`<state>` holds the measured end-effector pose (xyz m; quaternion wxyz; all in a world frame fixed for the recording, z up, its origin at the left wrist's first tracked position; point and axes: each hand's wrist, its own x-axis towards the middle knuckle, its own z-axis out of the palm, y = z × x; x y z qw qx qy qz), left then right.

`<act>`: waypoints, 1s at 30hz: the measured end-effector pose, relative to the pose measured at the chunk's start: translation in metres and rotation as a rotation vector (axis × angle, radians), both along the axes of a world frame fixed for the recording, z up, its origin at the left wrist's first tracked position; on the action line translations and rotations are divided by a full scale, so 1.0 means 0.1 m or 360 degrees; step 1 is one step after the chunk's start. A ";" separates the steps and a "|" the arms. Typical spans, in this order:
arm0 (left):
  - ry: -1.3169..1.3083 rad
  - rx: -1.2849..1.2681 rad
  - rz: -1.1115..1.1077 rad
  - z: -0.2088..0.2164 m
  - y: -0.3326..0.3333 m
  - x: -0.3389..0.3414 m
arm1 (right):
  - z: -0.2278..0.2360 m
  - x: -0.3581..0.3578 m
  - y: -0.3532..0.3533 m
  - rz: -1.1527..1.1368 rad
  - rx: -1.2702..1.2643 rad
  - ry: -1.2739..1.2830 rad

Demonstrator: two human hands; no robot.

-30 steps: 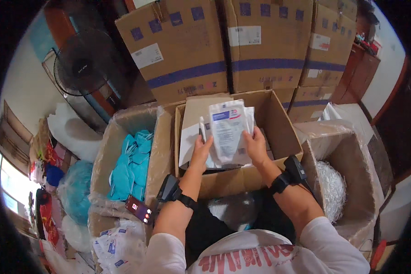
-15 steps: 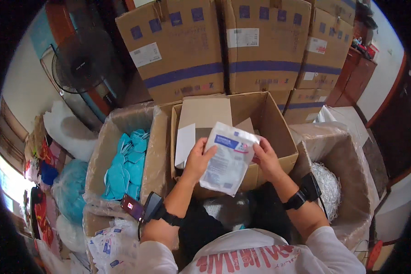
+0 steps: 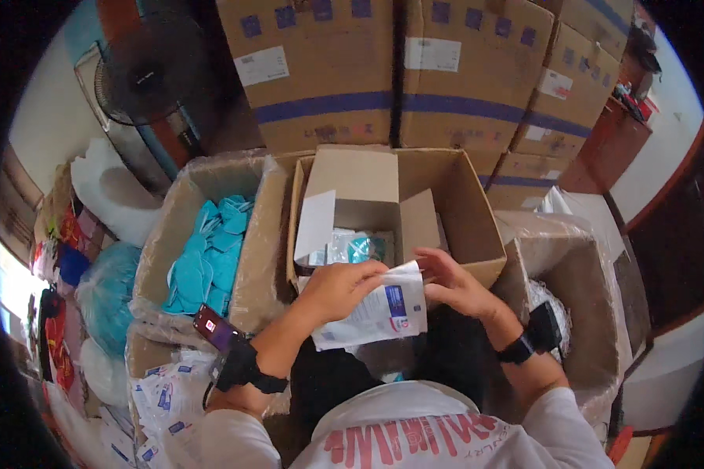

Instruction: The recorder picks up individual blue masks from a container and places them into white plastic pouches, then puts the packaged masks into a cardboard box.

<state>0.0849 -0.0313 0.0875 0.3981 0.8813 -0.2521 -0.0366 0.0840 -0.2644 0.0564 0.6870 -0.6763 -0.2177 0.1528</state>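
In the head view my left hand (image 3: 340, 291) pinches the upper edge of a white plastic pouch (image 3: 368, 322) with a blue printed panel. The pouch hangs tilted above my lap. My right hand (image 3: 460, 288) is beside the pouch's right end, with thumb and fingers apart; whether a fingertip touches the pouch is unclear. Just beyond my hands, an open small carton (image 3: 356, 173) sits inside a larger cardboard box (image 3: 477, 207). Clear and white packets (image 3: 360, 247), one showing turquoise, lie in the small carton.
At left, a plastic-lined box (image 3: 267, 234) holds turquoise face masks (image 3: 203, 262); nearer are printed white pouches (image 3: 164, 399). On the right, another lined box (image 3: 579, 266) contains white strands (image 3: 546, 295). Tall cartons (image 3: 313, 74) are stacked behind. A black fan (image 3: 145, 74) stands back left.
The pouch has turned and moved lower and slightly left. My right hand has loosened from its edge and its fingers have spread. The view has shifted, revealing packets inside the small carton.
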 end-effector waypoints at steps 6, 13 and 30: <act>-0.0092 0.0317 -0.0338 0.06 -0.05 -0.14 | 0.34 -0.01 0.09 0.0575 -0.0943 -0.0537; -0.0042 0.0602 -0.0482 -0.18 -0.08 -0.32 | 0.02 -0.17 0.22 0.0867 -0.1206 -0.0209; 0.0495 -0.0206 0.0106 -1.28 0.00 -0.43 | -0.30 -0.50 0.32 0.0544 -0.0891 -0.1431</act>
